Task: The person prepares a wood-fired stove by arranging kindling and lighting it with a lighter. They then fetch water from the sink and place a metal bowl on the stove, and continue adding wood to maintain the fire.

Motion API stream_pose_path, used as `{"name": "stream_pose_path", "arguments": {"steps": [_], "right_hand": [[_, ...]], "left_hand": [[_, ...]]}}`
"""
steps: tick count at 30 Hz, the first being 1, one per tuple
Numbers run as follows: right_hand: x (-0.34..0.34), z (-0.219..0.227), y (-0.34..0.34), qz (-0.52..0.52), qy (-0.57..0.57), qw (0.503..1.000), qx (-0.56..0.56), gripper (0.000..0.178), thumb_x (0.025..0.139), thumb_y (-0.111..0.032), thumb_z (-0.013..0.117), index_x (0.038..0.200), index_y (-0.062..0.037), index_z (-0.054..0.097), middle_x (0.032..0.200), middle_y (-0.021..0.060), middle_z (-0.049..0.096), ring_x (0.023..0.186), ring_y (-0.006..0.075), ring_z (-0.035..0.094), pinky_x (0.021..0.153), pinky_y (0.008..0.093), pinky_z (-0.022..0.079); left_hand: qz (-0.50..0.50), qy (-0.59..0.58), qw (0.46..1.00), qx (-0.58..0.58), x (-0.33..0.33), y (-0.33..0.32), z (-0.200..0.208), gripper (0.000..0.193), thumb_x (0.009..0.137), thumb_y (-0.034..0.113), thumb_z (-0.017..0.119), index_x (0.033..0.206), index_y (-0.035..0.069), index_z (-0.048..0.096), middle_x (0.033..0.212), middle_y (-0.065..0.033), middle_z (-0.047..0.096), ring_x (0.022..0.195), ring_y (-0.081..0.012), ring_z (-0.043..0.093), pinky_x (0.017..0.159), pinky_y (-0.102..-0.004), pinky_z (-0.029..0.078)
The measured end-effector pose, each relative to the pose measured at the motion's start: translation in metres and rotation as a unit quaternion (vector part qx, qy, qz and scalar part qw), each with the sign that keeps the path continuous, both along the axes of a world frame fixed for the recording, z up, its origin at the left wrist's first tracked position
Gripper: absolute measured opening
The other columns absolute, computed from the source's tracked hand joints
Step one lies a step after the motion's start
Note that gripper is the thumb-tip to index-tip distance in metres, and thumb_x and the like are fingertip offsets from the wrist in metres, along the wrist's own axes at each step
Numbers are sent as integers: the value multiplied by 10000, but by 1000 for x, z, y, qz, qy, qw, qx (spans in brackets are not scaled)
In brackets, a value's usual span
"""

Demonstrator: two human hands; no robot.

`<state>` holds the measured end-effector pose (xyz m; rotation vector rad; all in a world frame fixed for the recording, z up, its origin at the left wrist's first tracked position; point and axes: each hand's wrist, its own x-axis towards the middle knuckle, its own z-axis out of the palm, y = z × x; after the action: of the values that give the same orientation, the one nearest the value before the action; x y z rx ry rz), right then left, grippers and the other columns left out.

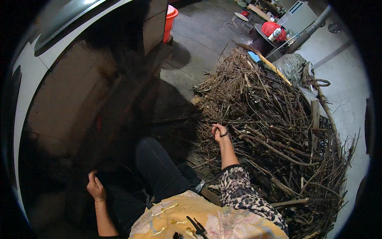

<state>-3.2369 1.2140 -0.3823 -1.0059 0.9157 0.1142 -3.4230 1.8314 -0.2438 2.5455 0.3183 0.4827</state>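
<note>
My right hand (219, 132), with a dark band at the wrist, reaches to the near left side of a big pile of dry twigs and branches (270, 135). Its fingers are curled together; whether a thin twig sits in them is lost against the brushwood. In front of the sooty brick wall of a stove (67, 103), my left hand (96, 188) is held low with bent fingers pressed together. Nothing I can name shows in it. Deep shadow hides what lies between the stove and my dark-trousered knee.
An orange-red bucket (170, 23) stands beyond the stove's corner. Past the pile are a red bag (271, 30), a round stool (240, 16) and a slanting grey pipe (312, 32). Clear plastic sheeting (292, 65) lies on the pile's far end, against a pale wall (350, 79).
</note>
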Motion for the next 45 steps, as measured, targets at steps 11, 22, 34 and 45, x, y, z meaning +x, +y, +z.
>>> {"name": "stream_pose_path", "arguments": {"steps": [11,22,34,45], "right_hand": [[-59,-10,97,16,34,998,50,303,973,-207,539,1080,65,459,851,187,620,773,304,665,617,386,587],[-156,45,112,92,78,956,267,476,778,2,515,1223,36,348,1231,391,462,1170,531,499,996,576,453],[-48,-1,60,14,52,965,257,312,795,-37,494,1080,73,431,1304,381,402,1205,555,448,1008,639,420],[-39,50,41,87,-79,958,260,342,796,-93,553,1074,105,534,1229,345,506,1254,491,445,1062,566,398]], "left_hand": [[-13,26,999,-16,8,-7,1,263,912,87,459,1123,68,615,939,-157,681,776,-319,678,669,-364,517],[-10,-6,1000,-22,3,-5,1,272,911,74,468,1132,61,626,954,-163,685,783,-304,685,676,-359,520],[6,-9,1000,-27,-8,7,1,266,905,65,476,1124,41,626,992,-156,690,787,-305,686,681,-348,526],[-3,-2,999,-34,-4,7,1,263,899,48,475,1116,35,624,974,-160,692,827,-316,690,737,-345,540]]}}
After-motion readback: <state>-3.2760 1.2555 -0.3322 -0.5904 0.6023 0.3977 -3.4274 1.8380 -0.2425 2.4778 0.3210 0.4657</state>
